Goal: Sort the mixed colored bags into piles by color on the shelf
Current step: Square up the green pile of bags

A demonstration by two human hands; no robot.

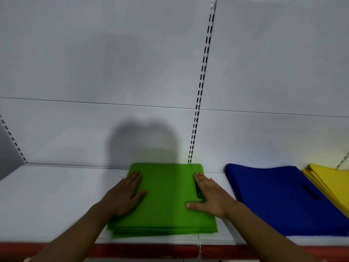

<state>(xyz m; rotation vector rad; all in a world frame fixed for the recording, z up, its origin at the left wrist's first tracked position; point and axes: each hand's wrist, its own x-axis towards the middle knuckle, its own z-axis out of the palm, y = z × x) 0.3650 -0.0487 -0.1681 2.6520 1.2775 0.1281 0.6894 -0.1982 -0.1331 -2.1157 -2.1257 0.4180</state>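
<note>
A pile of green bags (166, 197) lies flat on the white shelf (52, 201), centre of view. My left hand (125, 193) lies flat on the pile's left edge, fingers straight. My right hand (207, 193) presses flat on the pile's right edge, over the handle slot. To the right sits a pile of blue bags (279, 195), apart from the green one. A pile of yellow bags (332, 184) lies at the far right, overlapping the blue pile's edge.
The white back panel (132, 72) rises behind the piles, with a slotted upright (200, 95) just behind the green pile. A red strip (151, 250) runs along the shelf's front edge. Bare shelf surface stretches left of the green pile.
</note>
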